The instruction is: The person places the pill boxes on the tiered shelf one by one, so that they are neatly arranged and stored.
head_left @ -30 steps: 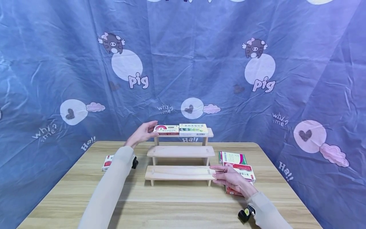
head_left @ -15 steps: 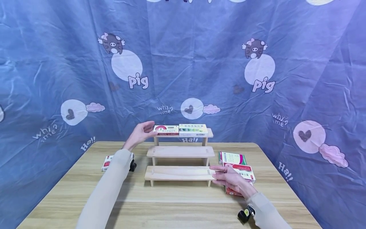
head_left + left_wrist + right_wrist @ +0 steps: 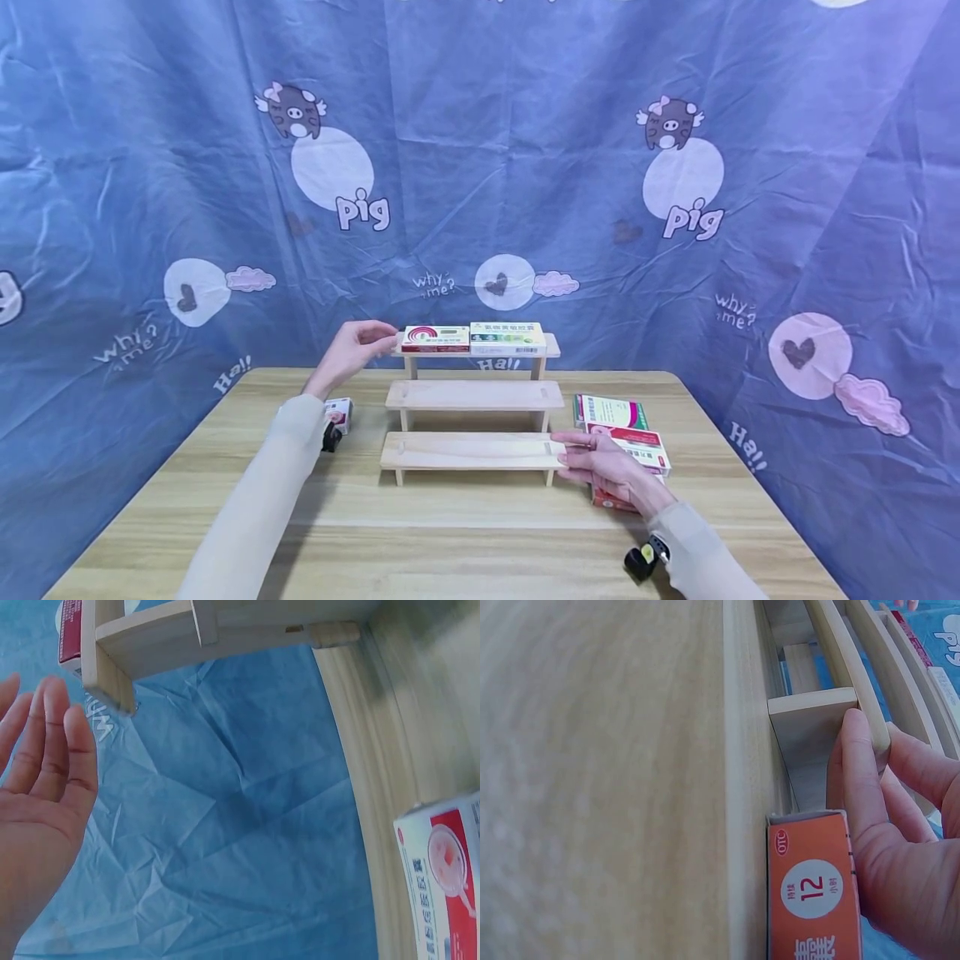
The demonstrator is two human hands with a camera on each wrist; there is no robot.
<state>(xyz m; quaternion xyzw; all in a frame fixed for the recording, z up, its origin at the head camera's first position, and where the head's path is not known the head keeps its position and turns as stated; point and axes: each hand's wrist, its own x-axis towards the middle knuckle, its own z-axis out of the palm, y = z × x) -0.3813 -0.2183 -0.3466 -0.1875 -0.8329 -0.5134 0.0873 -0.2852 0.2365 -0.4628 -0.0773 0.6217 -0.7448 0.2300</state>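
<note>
A three-step wooden display stand (image 3: 474,395) stands on the table. Two medicine boxes lie side by side on its top step: a red-and-white box (image 3: 437,338) at left and a green-and-white box (image 3: 507,338) at right. My left hand (image 3: 343,357) hovers just off the left end of that step, holding nothing; in the left wrist view its fingers (image 3: 56,746) are apart from the stand and nearly straight. With thumb and fingers, my right hand (image 3: 613,472) pinches the right end of the bottom step (image 3: 847,664). An orange medicine box (image 3: 810,889) lies beside this hand.
On the table right of the stand are several medicine boxes, among them a green-and-magenta one (image 3: 609,412) and a red-and-white one (image 3: 637,448). Another medicine box (image 3: 339,413) lies at left, partly behind the left forearm. A blue patterned cloth (image 3: 510,192) hangs around the table.
My left hand has drawn back leftward, away from the red-and-white box on the top step. The left forearm has shifted left, uncovering part of the box behind it. My right hand keeps its pinch.
</note>
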